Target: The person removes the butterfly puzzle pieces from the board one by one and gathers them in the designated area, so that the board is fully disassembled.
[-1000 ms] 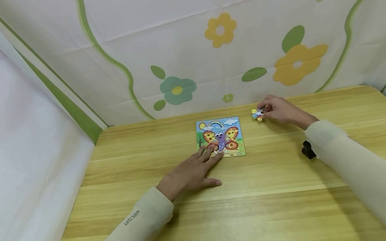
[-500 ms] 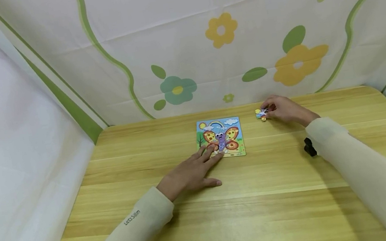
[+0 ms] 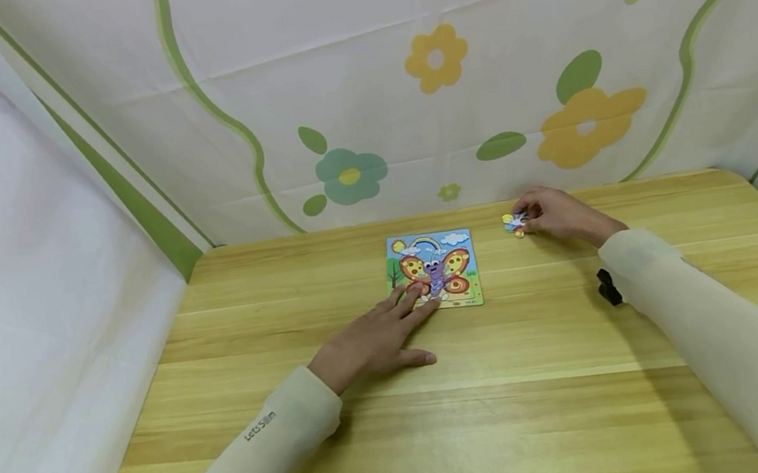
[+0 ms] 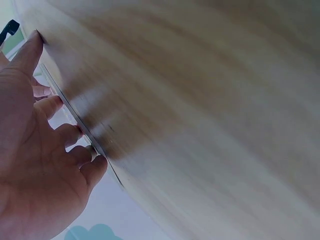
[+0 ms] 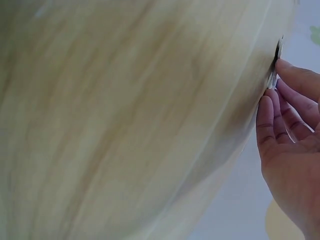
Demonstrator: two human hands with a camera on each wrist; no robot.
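Observation:
A square butterfly puzzle board (image 3: 457, 256) lies flat near the back of the table, with a sun, rainbow and clouds along its top. My left hand (image 3: 380, 338) rests on the board's lower left part with fingers spread, thumb on the wood. In the left wrist view the fingertips (image 4: 75, 131) touch the board's thin edge. To the right of the board, my right hand (image 3: 558, 216) pinches small colourful puzzle pieces (image 3: 513, 223) at the tabletop. How many pieces there are is hard to tell, since the fingers cover part of them.
The wooden table (image 3: 412, 446) reaches back to a white curtain (image 3: 356, 42) printed with flowers. Another white curtain (image 3: 28, 325) hangs at the left. A black clip-like object (image 3: 608, 288) sits at my right sleeve.
My right hand has shifted slightly to the right with the puzzle pieces, then nearly stopped. My left hand has stayed on the board.

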